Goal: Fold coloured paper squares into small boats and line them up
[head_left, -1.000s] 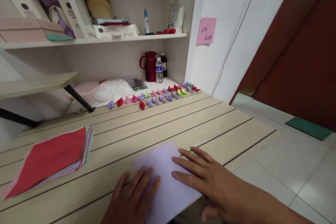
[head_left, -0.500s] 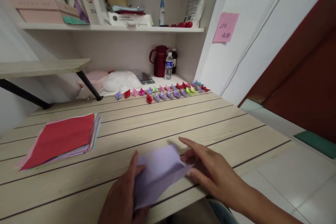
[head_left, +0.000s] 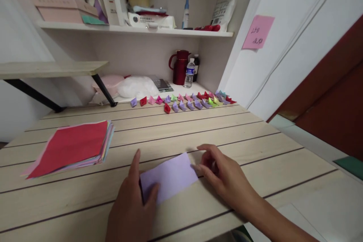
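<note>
A sheet of purple origami paper (head_left: 171, 177), folded into a rectangle, lies at the near side of the table between my hands. My left hand (head_left: 133, 200) holds its left end, thumb on top and the index finger stretched out past the edge. At the right end is my right hand (head_left: 221, 170), its thumb tip at the paper's edge. Its index finger is bent and raised apart from the thumb, with nothing visible between them. The other right fingers are partly hidden.
A stack of coloured paper (head_left: 70, 145), red on top, lies at the left. Several small folded paper boats (head_left: 183, 106) stand in rows along the back edge. Behind them are a red jug (head_left: 180, 68) and a water bottle (head_left: 190, 73). A small raised shelf (head_left: 53, 69) stands at the left.
The purple paper's raised near flap has come down, so it now lies as a flat rectangle. My right hand no longer grips that flap. The view has shifted slightly left.
</note>
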Demonstrator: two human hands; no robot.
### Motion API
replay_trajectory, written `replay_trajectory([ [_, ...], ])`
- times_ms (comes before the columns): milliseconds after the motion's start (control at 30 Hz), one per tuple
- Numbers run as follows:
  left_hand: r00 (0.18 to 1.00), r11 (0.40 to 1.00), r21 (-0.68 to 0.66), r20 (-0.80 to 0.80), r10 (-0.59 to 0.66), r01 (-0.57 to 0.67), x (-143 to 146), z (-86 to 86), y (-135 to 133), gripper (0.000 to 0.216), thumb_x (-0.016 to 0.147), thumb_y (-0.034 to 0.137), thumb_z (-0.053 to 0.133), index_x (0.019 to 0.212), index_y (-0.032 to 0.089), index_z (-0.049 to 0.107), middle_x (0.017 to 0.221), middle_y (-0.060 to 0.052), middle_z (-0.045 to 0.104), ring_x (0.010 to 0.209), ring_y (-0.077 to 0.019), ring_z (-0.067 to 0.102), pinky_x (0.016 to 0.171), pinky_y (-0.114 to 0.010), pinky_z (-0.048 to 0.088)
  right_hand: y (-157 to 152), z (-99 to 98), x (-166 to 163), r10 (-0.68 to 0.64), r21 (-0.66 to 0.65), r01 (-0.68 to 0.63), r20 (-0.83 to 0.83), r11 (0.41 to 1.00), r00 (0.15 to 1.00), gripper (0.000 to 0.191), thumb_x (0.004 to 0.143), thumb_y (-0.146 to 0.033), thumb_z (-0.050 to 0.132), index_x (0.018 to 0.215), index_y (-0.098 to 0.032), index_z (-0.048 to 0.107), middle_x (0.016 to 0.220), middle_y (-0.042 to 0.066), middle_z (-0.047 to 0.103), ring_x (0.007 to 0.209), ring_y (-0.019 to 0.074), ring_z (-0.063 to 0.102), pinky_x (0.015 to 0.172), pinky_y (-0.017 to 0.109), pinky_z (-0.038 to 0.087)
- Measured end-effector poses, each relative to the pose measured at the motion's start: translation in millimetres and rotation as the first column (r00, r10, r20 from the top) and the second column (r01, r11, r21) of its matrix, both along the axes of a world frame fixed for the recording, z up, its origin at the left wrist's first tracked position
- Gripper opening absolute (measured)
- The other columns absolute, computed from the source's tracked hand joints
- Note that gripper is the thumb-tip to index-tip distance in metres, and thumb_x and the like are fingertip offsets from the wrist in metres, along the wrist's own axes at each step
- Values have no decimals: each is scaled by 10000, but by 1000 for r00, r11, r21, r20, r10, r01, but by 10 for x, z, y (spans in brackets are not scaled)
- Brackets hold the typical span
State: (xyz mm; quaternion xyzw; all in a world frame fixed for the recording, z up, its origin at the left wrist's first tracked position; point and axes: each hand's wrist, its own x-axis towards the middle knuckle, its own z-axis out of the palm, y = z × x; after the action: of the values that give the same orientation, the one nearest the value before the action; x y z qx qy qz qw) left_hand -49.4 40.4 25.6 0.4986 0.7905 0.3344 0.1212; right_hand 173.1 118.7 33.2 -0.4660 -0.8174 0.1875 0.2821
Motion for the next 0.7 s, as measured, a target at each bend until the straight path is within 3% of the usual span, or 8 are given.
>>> replay_trajectory([
  [100,981,994,11,-166,-101,104,-59,-140,31,658,874,275,525,1496,298,311,1029,-71,680,974,-268,655,774,-419,545,-34,-17,9,208,244,-226,99,943,973,240,944,-298,542,1174,-273,608,1256,94,616,1157,279,560,938,442,461],
  [200,935,980,79,-325,-145,180,-94,-196,-1,632,885,244,528,1482,296,329,1153,-94,644,1048,-263,631,801,-424,556,-54,-26,-8,320,211,-381,271,900,908,292,934,-316,585,1225,-320,618,1427,49,521,1338,310,406,1046,504,386],
  [300,803,948,233,-594,-36,215,-52,-153,-69,566,888,219,552,1439,247,422,1436,-181,466,1282,-334,496,953,-515,484,-56,-30,-34,334,132,-386,302,913,893,346,945,-334,581,1291,-328,579,1402,36,556,1321,286,425,1053,489,383],
  [367,689,915,286,-725,13,284,7,-146,-120,535,881,211,569,1408,221,478,1502,-172,430,1390,-355,370,1086,-580,334,-66,-20,-47,332,119,-381,302,917,894,350,952,-340,571,1302,-333,571,1389,39,567,1287,279,457,1038,481,390],
  [433,626,880,242,-776,-77,409,54,-209,-170,489,900,267,535,1382,186,511,1456,-129,524,1384,-308,396,1178,-584,144,-100,5,-44,325,116,-374,307,920,894,336,958,-343,562,1293,-331,578,1372,46,575,1243,276,488,1013,477,401],
  [500,565,834,173,-803,-188,524,68,-340,-219,471,947,389,418,1311,133,571,1362,-135,617,1271,-278,532,1201,-577,16,-168,39,-7,318,106,-367,319,924,893,323,961,-355,557,1279,-311,587,1343,60,589,1199,278,512,985,478,410],
  [567,498,792,164,-845,-195,588,69,-502,-274,529,977,436,303,1258,110,611,1315,-155,648,1226,-274,576,1202,-587,34,-262,71,78,319,92,-367,330,926,888,336,957,-406,555,1263,-271,596,1296,84,611,1144,283,536,955,479,421],
  [700,468,727,285,-882,-57,625,147,-741,-416,391,958,176,355,1224,205,640,1261,-77,694,1417,-200,377,1198,-549,168,-440,75,361,382,58,-430,365,901,849,542,896,-559,582,1344,-259,533,1232,113,619,1049,273,569,903,465,443],
])
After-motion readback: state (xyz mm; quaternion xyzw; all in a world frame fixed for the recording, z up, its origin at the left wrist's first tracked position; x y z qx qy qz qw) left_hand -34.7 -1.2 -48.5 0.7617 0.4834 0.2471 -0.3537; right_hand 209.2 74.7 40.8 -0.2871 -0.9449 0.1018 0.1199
